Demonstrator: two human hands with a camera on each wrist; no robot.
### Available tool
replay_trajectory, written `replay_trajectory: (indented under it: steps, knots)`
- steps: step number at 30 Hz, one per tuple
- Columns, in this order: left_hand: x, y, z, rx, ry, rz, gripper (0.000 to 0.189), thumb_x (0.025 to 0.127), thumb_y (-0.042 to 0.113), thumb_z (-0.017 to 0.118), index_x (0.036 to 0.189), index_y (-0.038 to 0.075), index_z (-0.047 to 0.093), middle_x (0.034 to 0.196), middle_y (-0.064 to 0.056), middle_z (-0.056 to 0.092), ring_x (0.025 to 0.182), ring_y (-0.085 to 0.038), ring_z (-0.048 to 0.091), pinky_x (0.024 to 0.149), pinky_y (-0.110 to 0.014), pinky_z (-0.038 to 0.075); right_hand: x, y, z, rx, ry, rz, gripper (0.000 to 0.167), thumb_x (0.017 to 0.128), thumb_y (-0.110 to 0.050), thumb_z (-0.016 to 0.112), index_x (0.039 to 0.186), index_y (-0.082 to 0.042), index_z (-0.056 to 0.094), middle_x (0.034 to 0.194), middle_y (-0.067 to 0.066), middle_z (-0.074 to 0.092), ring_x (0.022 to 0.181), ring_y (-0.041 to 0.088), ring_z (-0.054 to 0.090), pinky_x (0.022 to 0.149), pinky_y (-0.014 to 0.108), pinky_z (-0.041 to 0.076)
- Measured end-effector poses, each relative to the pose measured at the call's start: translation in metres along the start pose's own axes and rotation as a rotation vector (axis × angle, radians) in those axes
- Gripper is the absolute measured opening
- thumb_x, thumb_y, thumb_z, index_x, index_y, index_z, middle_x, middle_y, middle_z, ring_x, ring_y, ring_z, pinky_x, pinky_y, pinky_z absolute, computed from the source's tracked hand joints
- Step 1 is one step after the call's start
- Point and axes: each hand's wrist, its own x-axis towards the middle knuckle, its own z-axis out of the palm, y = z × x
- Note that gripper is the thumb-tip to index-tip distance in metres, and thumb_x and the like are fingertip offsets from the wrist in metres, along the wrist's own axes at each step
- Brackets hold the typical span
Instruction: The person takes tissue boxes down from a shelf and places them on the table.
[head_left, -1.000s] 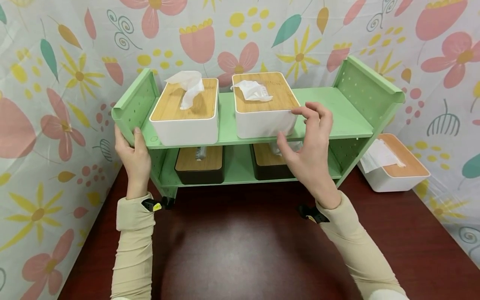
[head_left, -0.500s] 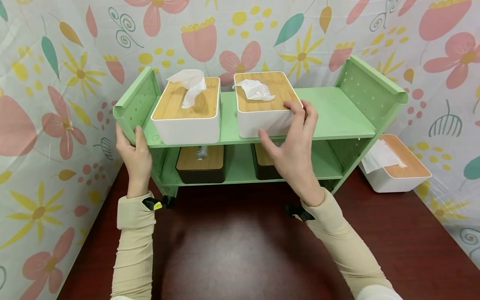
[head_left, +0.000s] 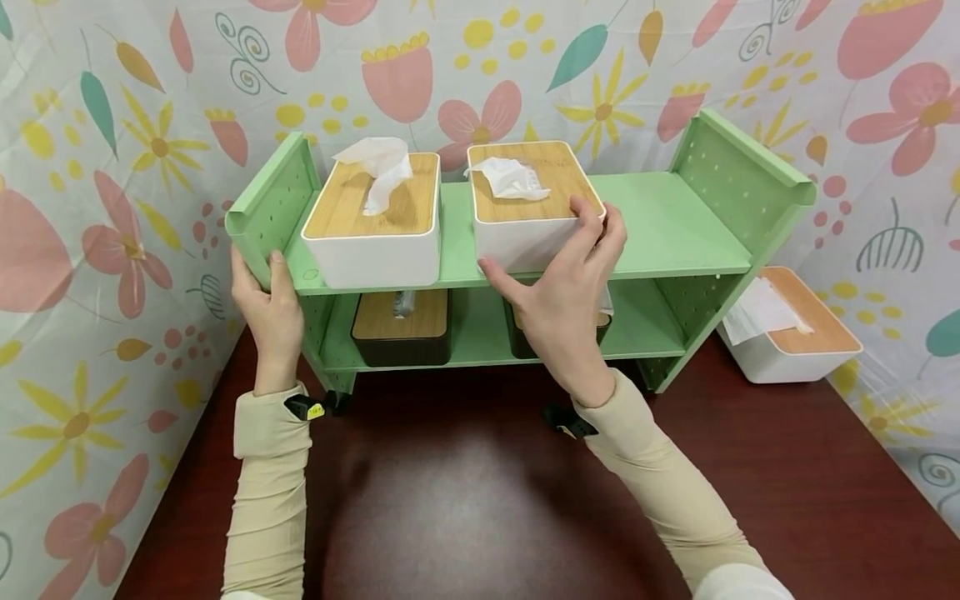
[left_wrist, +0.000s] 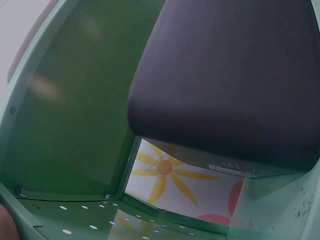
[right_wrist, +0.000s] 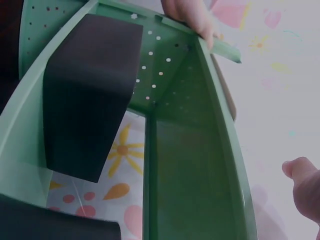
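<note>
The right hand (head_left: 562,312) grasps the right white box (head_left: 525,237), reaching across its front: the thumb lies at the lower left of the front wall, the index fingertip is at the front edge of the wooden lid (head_left: 561,167), and the other fingers bend round the front right corner. The box sits on the upper shelf (head_left: 652,225) of a green rack, near its middle, with a crumpled white tissue (head_left: 510,179) lying on the lid.

The left hand (head_left: 268,317) grips the rack's left side panel (head_left: 273,196) at its front edge, thumb on the inner side and fingers wrapped behind the outer side.

Between that panel and the right white box stands the left white box (head_left: 375,258), also wooden-lidded, its tissue (head_left: 382,171) rising from the slot and drooping forward. The two white boxes are apart, a strip of green shelf between them. To the right of the right hand, the shelf runs on to the perforated right panel (head_left: 735,183).

On the lower shelf (head_left: 480,333) are a left dark box (head_left: 401,346) and a right dark box (head_left: 519,340), the latter partly hidden by the right hand. A third white box (head_left: 802,362), tissue draped over its lid, rests on the dark red tabletop (head_left: 465,500), right of the rack. Behind hangs a flowered curtain (head_left: 480,75).
</note>
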Motion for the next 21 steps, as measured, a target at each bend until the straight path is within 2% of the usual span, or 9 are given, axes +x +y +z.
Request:
replay_trajectory:
  steps: [8, 15, 21]
  knots:
    - [-0.001, -0.002, 0.000, 0.005, 0.000, -0.009, 0.041, 0.097, 0.001, 0.041, 0.138, 0.004, 0.047, 0.127, -0.018, 0.055, 0.117, -0.027, 0.055, 0.099, -0.031, 0.046, -0.001, -0.005, 0.015, -0.048, 0.121, -0.026, 0.104, 0.056, -0.056, 0.088, 0.128, 0.001, 0.039, 0.142, 0.025, 0.026, 0.136, 0.031, 0.022, 0.116, 0.041, 0.021]
    - [0.003, -0.012, -0.003, 0.016, 0.005, -0.011, 0.042, 0.098, 0.001, 0.041, 0.139, 0.006, 0.046, 0.129, -0.016, 0.056, 0.119, -0.026, 0.056, 0.100, -0.033, 0.046, -0.003, -0.009, 0.022, -0.064, 0.149, 0.011, 0.110, 0.052, -0.057, 0.089, 0.130, 0.002, 0.037, 0.148, 0.027, 0.019, 0.139, 0.033, 0.019, 0.117, 0.043, 0.016]
    - [0.002, -0.007, -0.001, 0.012, 0.004, -0.007, 0.042, 0.097, -0.001, 0.041, 0.138, 0.004, 0.047, 0.129, -0.016, 0.056, 0.119, -0.025, 0.055, 0.101, -0.033, 0.046, -0.003, -0.009, 0.026, -0.066, 0.159, 0.031, 0.113, 0.051, -0.056, 0.090, 0.132, 0.000, 0.035, 0.148, 0.027, 0.019, 0.140, 0.031, 0.018, 0.118, 0.043, 0.015]
